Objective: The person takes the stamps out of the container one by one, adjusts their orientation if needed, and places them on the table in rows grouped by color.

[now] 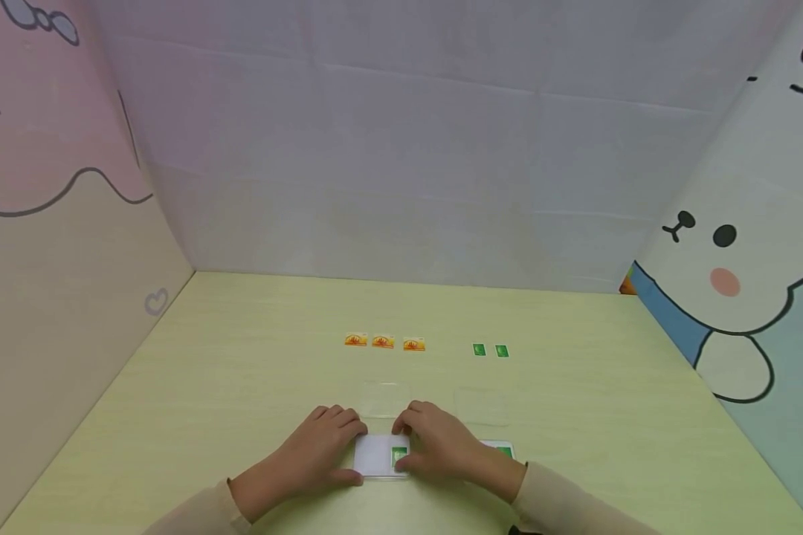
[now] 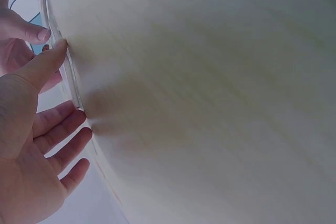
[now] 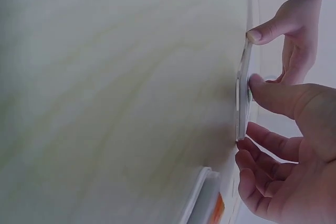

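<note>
A flat white rectangular card (image 1: 372, 455), with a clear layer showing at its near edge, lies between both hands near the front of the table. My left hand (image 1: 321, 449) holds its left side, thumb at the near corner and index finger at the far one. At the right side, my right hand (image 1: 442, 442) grips the card; its thumb presses on a small green sticker (image 1: 399, 452). The right wrist view shows the card's edge (image 3: 243, 98) slightly raised at one end, with the right thumb on top and the fingers along the side.
Behind the hands lie two clear flat plastic pieces (image 1: 383, 401). A second white card (image 1: 507, 445) with a green sticker is partly hidden by the right wrist. Farther back are three orange stickers (image 1: 383, 342) and two green stickers (image 1: 479, 350). Cartoon-printed walls (image 1: 743, 275) flank the table (image 1: 254, 327).
</note>
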Available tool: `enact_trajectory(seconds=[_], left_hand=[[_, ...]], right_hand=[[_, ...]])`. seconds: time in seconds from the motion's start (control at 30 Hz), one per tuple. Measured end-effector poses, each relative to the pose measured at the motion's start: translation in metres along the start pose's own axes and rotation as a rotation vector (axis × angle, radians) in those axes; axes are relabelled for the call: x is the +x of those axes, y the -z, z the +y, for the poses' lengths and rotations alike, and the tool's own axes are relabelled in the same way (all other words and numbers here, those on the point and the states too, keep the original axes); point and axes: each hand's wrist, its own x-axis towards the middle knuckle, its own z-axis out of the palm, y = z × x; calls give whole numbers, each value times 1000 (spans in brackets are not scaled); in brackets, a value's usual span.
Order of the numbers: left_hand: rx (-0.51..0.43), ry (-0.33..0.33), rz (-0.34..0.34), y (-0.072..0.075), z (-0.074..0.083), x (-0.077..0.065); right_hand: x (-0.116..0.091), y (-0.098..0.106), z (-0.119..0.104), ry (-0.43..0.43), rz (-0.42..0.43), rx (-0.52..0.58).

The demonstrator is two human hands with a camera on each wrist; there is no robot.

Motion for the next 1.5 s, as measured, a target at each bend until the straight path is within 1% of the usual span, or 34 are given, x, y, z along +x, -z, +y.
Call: enact_trajectory(seconds=[0.17, 0.43, 0.63, 0.73, 1.03, 1.1, 1.33, 1.5], left_hand=[[-1, -2, -7, 1, 0, 1], [14, -10, 9, 0, -1, 1], [12, -10, 6, -1, -1, 1], [10, -12, 8, 0, -1, 1], [21, -12, 13, 0, -1, 1], [20, -11, 12, -1, -1, 1], [25, -5, 5, -3, -2, 1], [28, -5, 4, -4, -2, 1]], right_hand=[[0, 0, 1, 0, -2, 0], [3, 0, 2, -3, -2, 19], [4, -1, 6, 11, 5, 27], [3, 0, 6, 2, 7, 34], [-4, 3, 5, -92, 35, 123], [-4, 3, 5, -100, 36, 148], [-4, 2, 4, -83, 31, 218], [-2, 2, 6, -57, 52, 252]])
